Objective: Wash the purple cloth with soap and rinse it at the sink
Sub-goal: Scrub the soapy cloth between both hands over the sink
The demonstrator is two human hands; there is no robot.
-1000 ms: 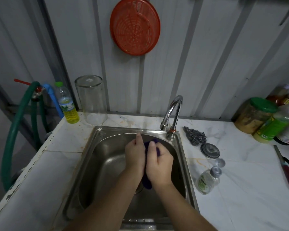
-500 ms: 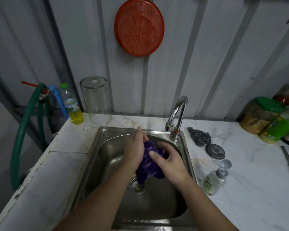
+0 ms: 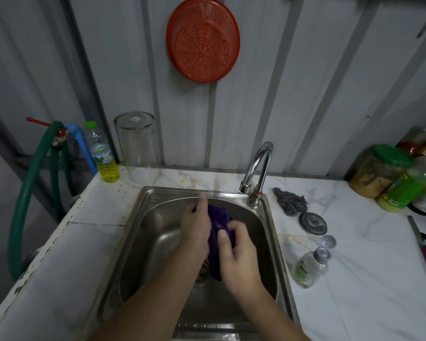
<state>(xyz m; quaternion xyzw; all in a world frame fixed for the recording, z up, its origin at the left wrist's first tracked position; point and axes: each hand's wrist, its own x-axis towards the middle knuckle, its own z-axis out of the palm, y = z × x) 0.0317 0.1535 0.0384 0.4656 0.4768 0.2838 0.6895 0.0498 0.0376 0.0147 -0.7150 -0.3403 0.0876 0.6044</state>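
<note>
The purple cloth (image 3: 217,222) is bunched up between both my hands over the steel sink (image 3: 138,217). My left hand (image 3: 194,225) presses its left side, fingers pointing to the back rim. My right hand (image 3: 236,257) grips the cloth from the right, thumb on top. The cloth's lower end hangs down over the drain (image 3: 202,274). The curved tap (image 3: 258,166) stands at the sink's back right corner; I see no water running. A small clear soap bottle (image 3: 310,267) lies on the counter right of the sink, its cap (image 3: 328,241) beside it.
A steel scourer (image 3: 290,203) and a round metal lid (image 3: 312,222) lie right of the tap. Jars and bottles (image 3: 389,178) crowd the far right. A glass cylinder (image 3: 138,148) and a yellow-liquid bottle (image 3: 103,156) stand back left. A green hose (image 3: 27,193) hangs left.
My hands keep rubbing the cloth: half a second ago it was spread open between them, now my right hand has closed over it and slid toward me.
</note>
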